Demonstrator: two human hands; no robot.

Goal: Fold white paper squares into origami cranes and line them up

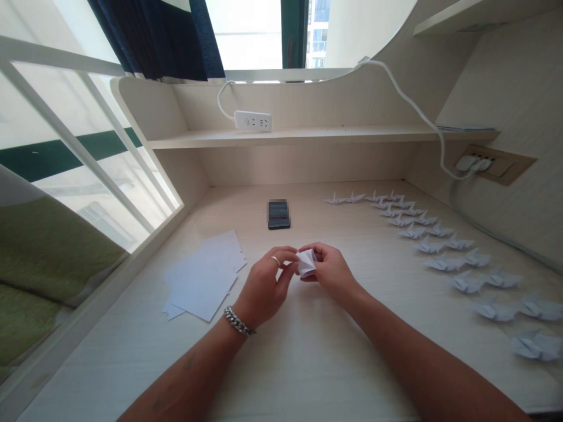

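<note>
- Head view: the left hand point(267, 287) and the right hand point(329, 272) meet above the counter point(308, 375), directly ahead of the person. Both are closed in a fingertip pinch on a small piece of folded white paper point(307, 262), which is held between them above the surface.
- The folded paper looks light, thin and fairly stiff along its creases, but it would crush easily. The safest hold is likely a light pinch at its folded edges, not a squeeze across its body.
- A loose stack of white paper sheets point(202, 275) lies near the left hand, toward the window-side edge of the counter. A smartphone point(278, 214) with a blurred screen lies beyond the hands.
- Paper cranes point(413, 232) form a curving double row from the back of the counter toward the right edge of the view. They look feather-light and easy to knock out of line, so the right forearm needs care on that side.
- The hands work between the sheets and the cranes. Behind them, a shelf point(308, 138) carries a power strip point(253, 121), and its white cable point(422, 120) runs to a wall socket point(479, 164).
</note>
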